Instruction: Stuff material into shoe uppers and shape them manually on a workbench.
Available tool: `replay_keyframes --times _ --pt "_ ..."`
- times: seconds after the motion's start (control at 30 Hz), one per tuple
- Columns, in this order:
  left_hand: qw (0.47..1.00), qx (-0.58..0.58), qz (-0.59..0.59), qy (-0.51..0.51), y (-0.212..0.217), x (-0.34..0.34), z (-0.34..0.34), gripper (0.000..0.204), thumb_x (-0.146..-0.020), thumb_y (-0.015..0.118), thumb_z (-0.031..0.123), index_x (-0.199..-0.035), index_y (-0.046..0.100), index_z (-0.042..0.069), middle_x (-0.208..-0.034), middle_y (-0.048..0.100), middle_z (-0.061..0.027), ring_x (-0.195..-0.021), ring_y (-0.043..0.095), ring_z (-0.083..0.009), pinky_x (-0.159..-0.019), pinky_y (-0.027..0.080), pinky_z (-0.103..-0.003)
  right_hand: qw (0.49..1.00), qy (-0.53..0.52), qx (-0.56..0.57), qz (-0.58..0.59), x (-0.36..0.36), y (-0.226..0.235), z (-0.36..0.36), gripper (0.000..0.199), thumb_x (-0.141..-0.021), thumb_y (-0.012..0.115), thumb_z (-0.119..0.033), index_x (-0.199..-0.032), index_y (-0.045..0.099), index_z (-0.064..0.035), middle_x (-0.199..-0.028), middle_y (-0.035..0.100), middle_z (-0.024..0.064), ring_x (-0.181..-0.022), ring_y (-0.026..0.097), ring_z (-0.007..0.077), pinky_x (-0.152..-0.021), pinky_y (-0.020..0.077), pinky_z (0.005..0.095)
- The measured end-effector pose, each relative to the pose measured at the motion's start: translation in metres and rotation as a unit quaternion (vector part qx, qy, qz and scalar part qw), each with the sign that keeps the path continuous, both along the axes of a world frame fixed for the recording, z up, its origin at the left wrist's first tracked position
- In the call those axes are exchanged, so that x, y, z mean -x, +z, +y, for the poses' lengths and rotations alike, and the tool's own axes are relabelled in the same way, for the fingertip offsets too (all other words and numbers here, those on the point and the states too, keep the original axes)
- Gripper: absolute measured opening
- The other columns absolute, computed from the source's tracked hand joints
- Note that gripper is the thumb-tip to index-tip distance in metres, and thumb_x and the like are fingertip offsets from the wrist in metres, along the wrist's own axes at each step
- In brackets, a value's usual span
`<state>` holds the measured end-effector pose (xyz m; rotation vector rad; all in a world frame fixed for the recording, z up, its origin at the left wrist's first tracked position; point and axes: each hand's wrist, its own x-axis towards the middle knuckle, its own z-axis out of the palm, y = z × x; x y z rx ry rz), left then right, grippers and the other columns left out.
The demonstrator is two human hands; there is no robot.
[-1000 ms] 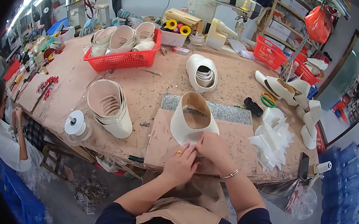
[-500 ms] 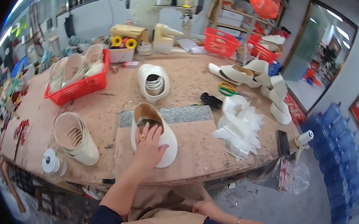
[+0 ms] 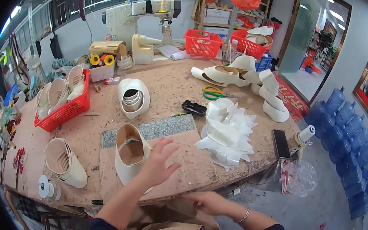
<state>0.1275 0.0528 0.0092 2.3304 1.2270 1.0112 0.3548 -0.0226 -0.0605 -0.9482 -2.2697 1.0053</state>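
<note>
A cream, curved leather piece, likely a shoe upper (image 3: 123, 171), stands on the pinkish board in front of me with its tan lining showing. My left hand (image 3: 159, 159) is beside its right side, fingers apart and holding nothing; it hides part of the piece. Whether the fingers touch it I cannot tell. Low at the table's front edge is my right hand (image 3: 207, 202), a finger stretched out and the others partly curled, with nothing visible in it. Nested cream uppers (image 3: 65, 165) stand to the left, and another nested set (image 3: 133, 98) sits behind the board.
A grey speckled strip (image 3: 151, 129) lies along the board. To the right are a black object (image 3: 193, 108), scissors (image 3: 215, 92), white jagged sheets (image 3: 226, 135) and a phone (image 3: 281, 144). A red basket of uppers (image 3: 65, 113) and a thread spool (image 3: 46, 187) stand left.
My left hand has come out of the upper's opening and moved to its right side. My right hand has risen from my lap toward the table edge. The view has shifted right.
</note>
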Motion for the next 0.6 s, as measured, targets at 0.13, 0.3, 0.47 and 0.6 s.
replay_keyframes --times 0.13,0.3,0.47,0.6 --pt "0.989 0.141 -0.050 -0.010 -0.018 -0.047 0.076 0.030 -0.084 0.064 0.021 -0.109 0.064 0.004 -0.101 0.063 -0.0136 -0.091 0.062 -0.0242 -0.079 0.050 -0.032 0.961 -0.264 -0.062 0.059 -0.033 0.055 0.094 0.013 -0.075 0.068 -0.009 -0.087 0.066 -0.0027 -0.077 0.065 0.0102 -0.068 0.063 0.0179 -0.062 0.0489 0.0284" --pt "0.934 0.327 -0.136 0.044 -0.046 -0.123 0.137 0.021 -0.085 0.061 0.023 -0.092 0.068 0.005 -0.073 0.067 -0.0083 -0.062 0.064 -0.0179 -0.057 0.051 -0.031 0.919 -0.318 -0.230 -0.048 -0.074 0.032 0.191 0.037 -0.066 0.079 -0.025 -0.092 0.065 -0.0023 -0.091 0.066 0.0151 -0.084 0.063 0.0320 -0.074 0.0505 0.0378" --pt "0.903 0.381 -0.187 0.065 -0.044 -0.138 0.146 0.016 -0.085 0.064 0.021 -0.085 0.068 0.006 -0.070 0.066 -0.0046 -0.054 0.062 -0.0122 -0.046 0.047 -0.026 0.934 -0.312 -0.142 -0.106 -0.069 0.034 0.196 0.030 -0.069 0.076 -0.026 -0.088 0.068 -0.0039 -0.088 0.067 0.0155 -0.084 0.064 0.0315 -0.075 0.0513 0.0380" --pt "0.863 0.412 -0.288 0.056 -0.057 -0.140 0.151 0.014 -0.085 0.064 0.018 -0.084 0.068 0.004 -0.071 0.066 -0.0042 -0.054 0.061 -0.0118 -0.045 0.046 -0.024 0.941 -0.314 -0.127 -0.024 -0.074 0.033 0.194 0.022 -0.072 0.073 -0.023 -0.084 0.069 -0.0048 -0.084 0.067 0.0161 -0.080 0.065 0.0309 -0.071 0.0514 0.0376"
